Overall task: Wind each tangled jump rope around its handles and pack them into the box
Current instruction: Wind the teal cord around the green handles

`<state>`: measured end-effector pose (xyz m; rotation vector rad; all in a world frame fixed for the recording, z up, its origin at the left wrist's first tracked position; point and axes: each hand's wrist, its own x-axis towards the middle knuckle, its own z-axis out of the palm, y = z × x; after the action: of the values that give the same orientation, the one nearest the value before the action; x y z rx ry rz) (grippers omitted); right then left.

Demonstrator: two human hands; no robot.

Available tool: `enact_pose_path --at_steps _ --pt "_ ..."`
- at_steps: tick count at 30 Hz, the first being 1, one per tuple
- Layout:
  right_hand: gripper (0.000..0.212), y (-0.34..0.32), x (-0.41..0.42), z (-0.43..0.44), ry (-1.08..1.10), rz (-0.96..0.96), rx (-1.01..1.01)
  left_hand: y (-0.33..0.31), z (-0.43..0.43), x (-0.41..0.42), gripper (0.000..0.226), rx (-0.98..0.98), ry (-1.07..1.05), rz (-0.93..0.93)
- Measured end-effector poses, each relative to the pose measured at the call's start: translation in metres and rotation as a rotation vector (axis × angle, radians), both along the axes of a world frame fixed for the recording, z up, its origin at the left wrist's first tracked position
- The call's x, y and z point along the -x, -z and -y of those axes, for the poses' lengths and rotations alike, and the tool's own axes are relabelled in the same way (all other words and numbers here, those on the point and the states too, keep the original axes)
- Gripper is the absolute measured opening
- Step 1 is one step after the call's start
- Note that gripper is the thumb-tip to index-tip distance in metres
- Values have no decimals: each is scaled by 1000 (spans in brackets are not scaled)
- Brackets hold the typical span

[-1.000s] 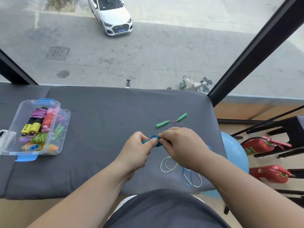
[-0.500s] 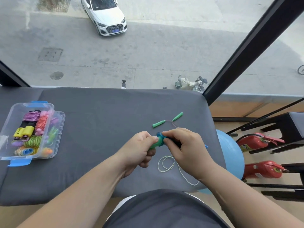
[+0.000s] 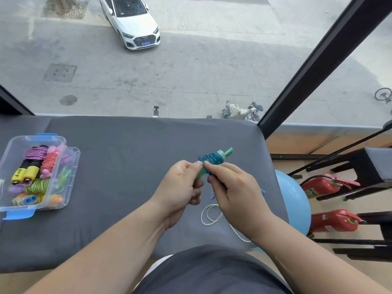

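Both my hands hold one blue jump rope (image 3: 212, 159) above the grey padded table (image 3: 118, 166). Its blue cord is wound in coils around green handles, and the bundle points away to the right. My left hand (image 3: 182, 185) pinches the near green end. My right hand (image 3: 233, 187) pinches the coils beside it, with a short blue tail hanging under it. A thin white-yellow cord (image 3: 210, 215) lies looped on the table below my hands and trails to the near edge. The clear plastic box (image 3: 71, 166) with blue latches stands open at the far left and holds several wound ropes.
A blue exercise ball (image 3: 294, 200) sits just past the table's right edge. Two red fire extinguishers (image 3: 324, 185) lie on the floor beside black stool frames (image 3: 360, 164). Window glass and a black slanted post (image 3: 307, 71) close off the far side.
The bundle has been raised and turned to point far-right, with more blue cord wound on. The loose blue loops have left the table. The green handles lying there are now mostly hidden.
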<state>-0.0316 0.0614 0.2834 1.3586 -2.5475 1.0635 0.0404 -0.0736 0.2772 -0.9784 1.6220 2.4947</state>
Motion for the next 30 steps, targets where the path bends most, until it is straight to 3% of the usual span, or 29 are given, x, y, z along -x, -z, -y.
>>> enact_pose_path --at_steps 5,8,16,27,30 --pt "7 -7 9 -5 81 223 161 -12 2 2 18 -309 -93 -111" --pt "7 -6 12 -6 68 371 169 -16 6 2 22 -448 -107 -143" --pt "13 -8 27 -12 -18 404 92 -22 6 -4 18 -726 -73 -154" --pt "15 -8 37 -1 -141 667 49 -21 9 -3 26 -799 -22 -204" --pt "8 -6 42 -1 -153 640 26 -19 12 -4 24 -775 12 -177"
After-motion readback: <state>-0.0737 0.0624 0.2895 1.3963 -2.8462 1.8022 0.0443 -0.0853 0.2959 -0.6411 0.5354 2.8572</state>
